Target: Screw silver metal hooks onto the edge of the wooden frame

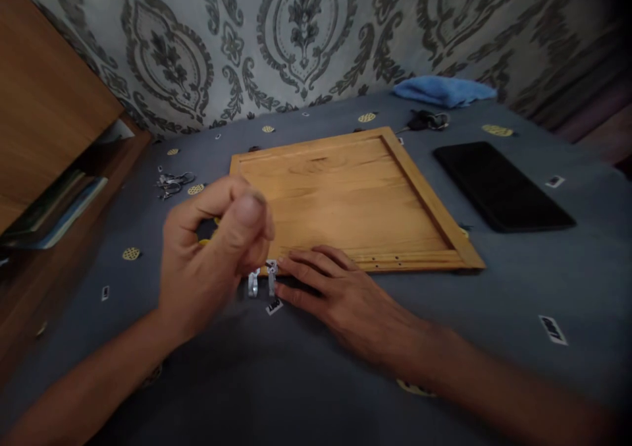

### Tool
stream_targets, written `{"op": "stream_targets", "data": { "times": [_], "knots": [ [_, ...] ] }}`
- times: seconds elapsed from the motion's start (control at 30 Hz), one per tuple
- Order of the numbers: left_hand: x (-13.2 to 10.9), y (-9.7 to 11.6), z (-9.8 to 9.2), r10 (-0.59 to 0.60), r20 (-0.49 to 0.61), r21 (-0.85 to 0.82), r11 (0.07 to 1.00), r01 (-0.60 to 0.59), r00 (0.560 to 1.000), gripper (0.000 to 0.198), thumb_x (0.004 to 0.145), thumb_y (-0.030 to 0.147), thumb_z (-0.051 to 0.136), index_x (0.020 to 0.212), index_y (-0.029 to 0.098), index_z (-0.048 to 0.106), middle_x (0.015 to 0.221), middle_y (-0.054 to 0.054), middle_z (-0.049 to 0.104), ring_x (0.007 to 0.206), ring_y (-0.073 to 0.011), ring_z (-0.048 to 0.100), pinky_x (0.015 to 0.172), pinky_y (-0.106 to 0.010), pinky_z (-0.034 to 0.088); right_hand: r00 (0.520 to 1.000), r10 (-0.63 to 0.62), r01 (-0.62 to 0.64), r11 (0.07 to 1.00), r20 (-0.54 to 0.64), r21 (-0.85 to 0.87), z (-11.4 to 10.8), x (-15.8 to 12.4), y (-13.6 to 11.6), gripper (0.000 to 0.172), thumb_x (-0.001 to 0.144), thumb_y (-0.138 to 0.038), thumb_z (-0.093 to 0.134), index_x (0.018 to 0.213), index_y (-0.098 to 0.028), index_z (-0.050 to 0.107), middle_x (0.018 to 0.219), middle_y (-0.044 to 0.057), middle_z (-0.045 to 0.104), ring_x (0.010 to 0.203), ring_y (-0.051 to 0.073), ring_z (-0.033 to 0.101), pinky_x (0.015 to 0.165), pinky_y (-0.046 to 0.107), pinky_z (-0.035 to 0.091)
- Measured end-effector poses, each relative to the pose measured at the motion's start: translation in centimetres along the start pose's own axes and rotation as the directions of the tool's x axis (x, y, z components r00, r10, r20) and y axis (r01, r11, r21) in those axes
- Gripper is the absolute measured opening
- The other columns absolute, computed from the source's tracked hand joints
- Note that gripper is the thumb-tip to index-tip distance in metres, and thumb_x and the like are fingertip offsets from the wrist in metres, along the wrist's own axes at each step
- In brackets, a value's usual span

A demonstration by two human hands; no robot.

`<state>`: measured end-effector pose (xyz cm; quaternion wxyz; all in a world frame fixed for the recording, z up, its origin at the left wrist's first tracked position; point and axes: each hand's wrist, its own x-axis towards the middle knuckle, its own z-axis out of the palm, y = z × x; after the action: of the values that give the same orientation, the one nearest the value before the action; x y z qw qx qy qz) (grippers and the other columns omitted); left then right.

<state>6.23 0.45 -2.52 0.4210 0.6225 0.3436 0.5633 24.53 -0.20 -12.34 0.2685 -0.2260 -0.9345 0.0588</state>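
Observation:
My left hand (212, 261) is closed, thumb over curled fingers, above the near left corner of a framed wooden panel (340, 189). What it holds, if anything, is hidden; a bit of yellow shows through the gap behind its fingers, and I cannot tell what that is. My right hand (340, 288) lies with fingers stretched out on the panel's near edge. Its fingertips are close to a small silver metal fitting (271, 278) at that edge. A second similar metal fitting (253, 282) sits just left of it, partly below my left hand. Small dark holes mark the near rail farther right.
Beyond the panel lie a set of keys (428, 120) and a folded blue cloth (444, 91). A black phone or tablet (501, 186) rests at right. Several small metal pieces (172, 184) lie at left, beside a wooden cabinet (54, 83). Patterned grey cloth (494, 367) covers the surface.

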Motion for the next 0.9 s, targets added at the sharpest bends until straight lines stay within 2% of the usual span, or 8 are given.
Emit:
{"op": "stream_targets", "data": {
  "times": [0.1,0.2,0.37,0.43,0.57,0.63,0.77,0.9],
  "knots": [
    [0.9,1.2,-0.4,0.039,-0.066,-0.053,0.998,-0.043,0.997,0.036,0.097,0.039,0.067,0.068,0.02,0.062,0.047,0.007,0.032,0.036,-0.0075,0.025,0.036,-0.026,0.022,1.0,-0.008,0.008,1.0,0.016,0.0,0.1,-0.1,0.1,0.031,0.1,-0.012,0.055,0.127,-0.02,0.067,0.135,0.007,0.068,0.131,0.026,0.054,0.109,0.047,0.045],
    [1.7,1.1,-1.0,0.057,-0.092,-0.059,0.996,-0.063,0.994,0.023,0.09,0.032,0.073,0.072,0.021,0.065,0.05,0.006,0.035,0.042,-0.0096,0.032,0.041,-0.026,0.031,0.999,-0.015,0.016,1.0,0.05,-0.011,0.3,-0.3,0.3,0.036,0.097,-0.01,0.056,0.131,-0.02,0.065,0.139,0.009,0.065,0.132,0.027,0.053,0.11,0.049,0.045],
    [2.5,-1.9,-1.7,-0.011,-0.057,-0.154,0.988,0.003,0.998,0.014,0.085,0.026,0.074,0.078,0.02,0.064,0.065,0.003,0.048,0.063,-0.0131,0.051,0.066,-0.028,0.05,0.997,-0.011,0.012,1.0,0.071,-0.026,0.3,-0.4,0.3,0.041,0.094,-0.007,0.057,0.133,-0.021,0.065,0.14,0.01,0.065,0.132,0.027,0.054,0.109,0.05,0.046],
    [2.7,-3.4,-1.8,-0.006,-0.065,-0.17,0.985,-0.005,0.998,0.016,0.088,0.024,0.071,0.078,0.019,0.06,0.069,0.003,0.049,0.068,-0.0126,0.054,0.077,-0.029,0.053,0.996,0.0,0.003,0.999,0.084,-0.032,0.2,-0.4,0.2,0.043,0.093,-0.007,0.058,0.133,-0.022,0.065,0.141,0.01,0.065,0.133,0.027,0.054,0.109,0.051,0.046],
    [3.1,-5.4,-2.4,-0.002,-0.109,-0.184,0.983,-0.018,0.994,0.024,0.093,0.032,0.066,0.078,0.021,0.052,0.073,0.004,0.05,0.073,-0.0126,0.056,0.088,-0.032,0.053,0.995,0.009,-0.004,0.999,0.104,-0.048,0.0,-0.3,0.2,0.047,0.09,-0.005,0.06,0.132,-0.025,0.065,0.142,0.009,0.065,0.134,0.027,0.054,0.108,0.051,0.046],
    [3.4,-6.1,-3.2,0.0,-0.117,-0.1,0.995,-0.011,0.993,0.028,0.096,0.041,0.063,0.08,0.022,0.051,0.076,0.002,0.052,0.076,-0.0141,0.056,0.086,-0.031,0.052,0.994,0.003,0.002,0.999,0.106,-0.049,-0.1,-0.2,0.2,0.049,0.088,-0.004,0.06,0.132,-0.024,0.064,0.142,0.009,0.065,0.133,0.027,0.054,0.109,0.05,0.046],
    [4.4,-7.5,-5.9,0.038,-0.168,0.267,0.964,0.009,0.985,0.044,0.095,0.059,0.061,0.073,0.021,0.052,0.071,0.003,0.045,0.065,-0.0139,0.044,0.062,-0.026,0.039,0.995,-0.011,0.016,0.999,0.099,-0.049,0.0,-0.3,0.3,0.05,0.087,-0.003,0.06,0.133,-0.022,0.064,0.142,0.01,0.064,0.133,0.028,0.055,0.108,0.051,0.047],
    [5.1,-9.0,-8.5,-0.05,-0.143,0.494,0.862,0.116,0.988,0.045,0.096,0.056,0.056,0.068,0.021,0.048,0.063,0.004,0.041,0.058,-0.0135,0.037,0.057,-0.028,0.031,0.996,-0.014,0.02,0.998,0.087,-0.064,0.2,-0.3,0.3,0.051,0.086,-0.002,0.061,0.133,-0.022,0.064,0.141,0.009,0.065,0.131,0.028,0.056,0.108,0.051,0.047]
  ]
}}
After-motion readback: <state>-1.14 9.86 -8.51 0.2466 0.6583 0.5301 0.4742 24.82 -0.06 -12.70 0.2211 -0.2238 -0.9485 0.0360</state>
